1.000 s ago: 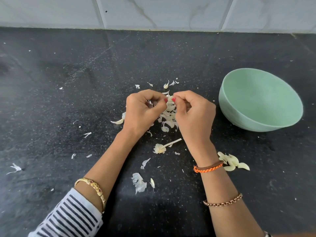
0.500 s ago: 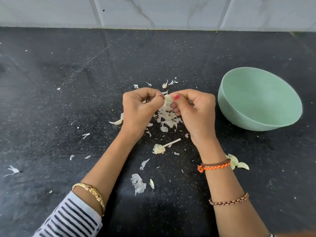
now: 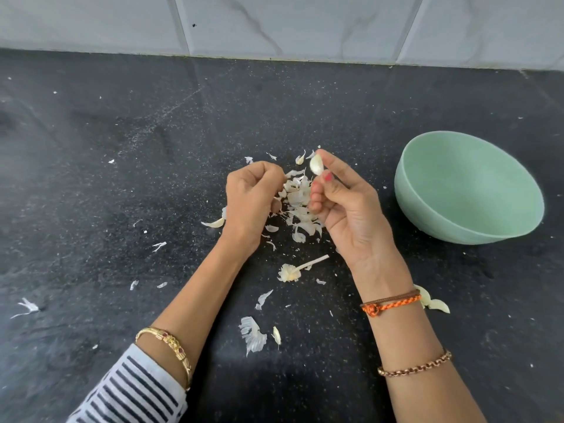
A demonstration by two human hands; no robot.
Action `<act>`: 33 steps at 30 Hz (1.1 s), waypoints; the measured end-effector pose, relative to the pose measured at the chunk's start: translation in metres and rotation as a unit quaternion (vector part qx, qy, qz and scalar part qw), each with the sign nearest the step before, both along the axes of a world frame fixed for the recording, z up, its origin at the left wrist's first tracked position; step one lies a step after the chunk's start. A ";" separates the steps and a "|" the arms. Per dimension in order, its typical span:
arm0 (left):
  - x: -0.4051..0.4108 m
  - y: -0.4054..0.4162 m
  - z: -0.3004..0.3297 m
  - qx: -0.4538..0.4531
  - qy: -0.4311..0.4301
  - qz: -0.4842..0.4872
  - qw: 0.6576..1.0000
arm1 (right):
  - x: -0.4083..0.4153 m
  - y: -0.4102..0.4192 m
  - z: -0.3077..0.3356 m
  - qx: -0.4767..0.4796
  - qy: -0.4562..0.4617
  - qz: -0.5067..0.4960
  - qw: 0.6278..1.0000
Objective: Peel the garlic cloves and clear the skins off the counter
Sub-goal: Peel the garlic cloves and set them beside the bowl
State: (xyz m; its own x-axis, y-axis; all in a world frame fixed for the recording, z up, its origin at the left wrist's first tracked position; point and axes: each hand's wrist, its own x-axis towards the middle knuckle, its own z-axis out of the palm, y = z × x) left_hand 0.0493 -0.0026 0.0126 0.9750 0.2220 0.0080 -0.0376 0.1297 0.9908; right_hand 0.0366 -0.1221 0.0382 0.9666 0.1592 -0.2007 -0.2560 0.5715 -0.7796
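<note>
My right hand (image 3: 345,206) pinches a pale garlic clove (image 3: 316,165) between thumb and forefinger, lifted above the counter. My left hand (image 3: 251,196) hovers just to its left with fingers curled; whether it holds a scrap of skin is hidden. Between and under both hands lies a heap of white garlic skins (image 3: 300,206) on the black counter. A bare garlic stem with its root base (image 3: 294,270) lies nearer to me. Several peeled cloves (image 3: 435,303) sit partly hidden behind my right wrist.
A mint-green bowl (image 3: 427,221) stands at the right, its visible inside bare. Loose skin scraps are scattered around: a big one (image 3: 252,334) near my forearms, small ones (image 3: 28,306) at far left. A tiled wall (image 3: 274,22) bounds the counter at the back.
The hands were together working on the clove; now they have parted. The right hand has turned palm-up and raised the clove, and the left has drawn back to the left.
</note>
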 end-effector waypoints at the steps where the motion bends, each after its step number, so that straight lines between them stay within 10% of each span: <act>1: -0.001 -0.001 0.000 0.000 -0.001 -0.008 1.000 | 0.000 -0.001 -0.001 -0.017 -0.001 -0.008 1.000; 7: 0.001 0.006 -0.005 0.099 -0.064 -0.001 0.993 | -0.001 0.000 -0.006 -0.197 -0.080 -0.065 0.975; 14: -0.002 0.003 -0.001 0.070 -0.090 -0.061 0.992 | 0.002 0.005 -0.025 -0.462 -0.258 -0.173 0.831; 33: -0.001 0.002 -0.002 0.085 -0.039 -0.024 0.995 | 0.002 0.008 -0.032 -0.599 -0.364 -0.203 0.684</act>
State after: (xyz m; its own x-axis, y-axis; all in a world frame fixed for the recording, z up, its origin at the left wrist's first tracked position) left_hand 0.0487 -0.0003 0.0102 0.9796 0.1635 0.1166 -0.1123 -0.0355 0.9930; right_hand 0.0390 -0.1138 0.0060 0.7949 -0.0086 0.6067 0.4401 -0.6801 -0.5863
